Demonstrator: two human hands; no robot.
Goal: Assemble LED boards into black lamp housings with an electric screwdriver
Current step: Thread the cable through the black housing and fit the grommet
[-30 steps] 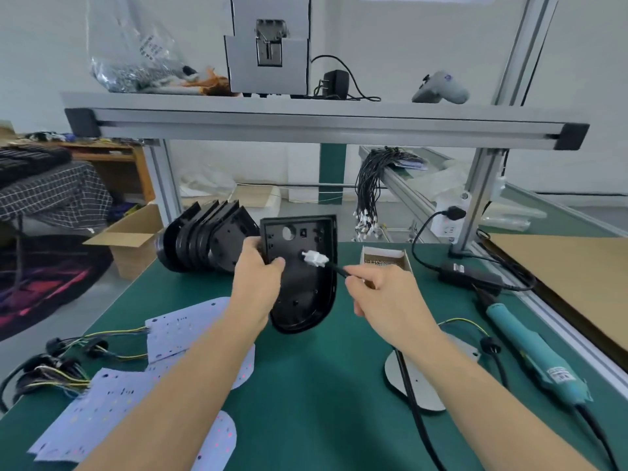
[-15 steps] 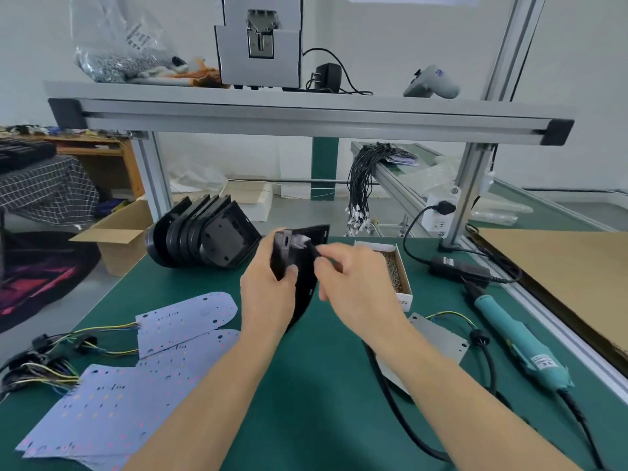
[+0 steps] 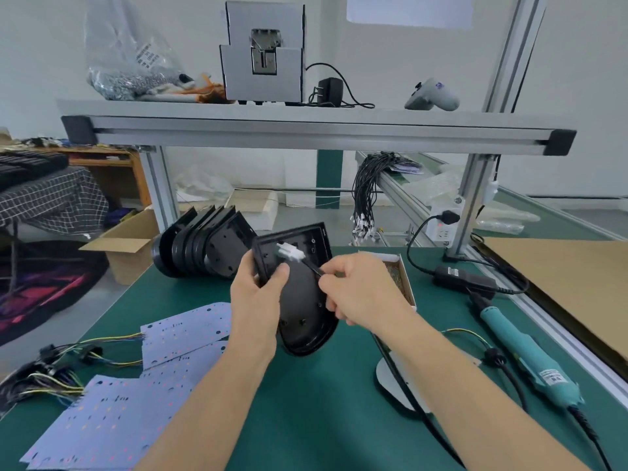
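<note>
Black plastic fills the left hand (image 3: 260, 294), which grips a lamp housing (image 3: 302, 294) by its left edge, thumb curled over the rim, holding it tilted above the green bench (image 3: 306, 402) with its rounded end low and its hollow side toward the camera. The right hand (image 3: 362, 294) pinches a black cable (image 3: 404, 379) just behind a white connector (image 3: 290, 252), which lies against the upper inside of the housing. The cable runs back under the right forearm and across a grey plate (image 3: 390, 379) lying on the bench. Just beyond the right hand stands a small open box (image 3: 406, 283) of screws. Behind the held housing, a row of more housings (image 3: 204, 246) leans on the bench. LED boards (image 3: 136, 396) lie overlapped at the near left, their coloured wires (image 3: 64, 372) trailing off the left edge. To the right, a teal screwdriver (image 3: 523, 348) lies on the bench, well apart from both hands, with a black adapter (image 3: 464, 277) beyond its tip. A bundle of black leads (image 3: 370, 192) hangs behind.
</note>
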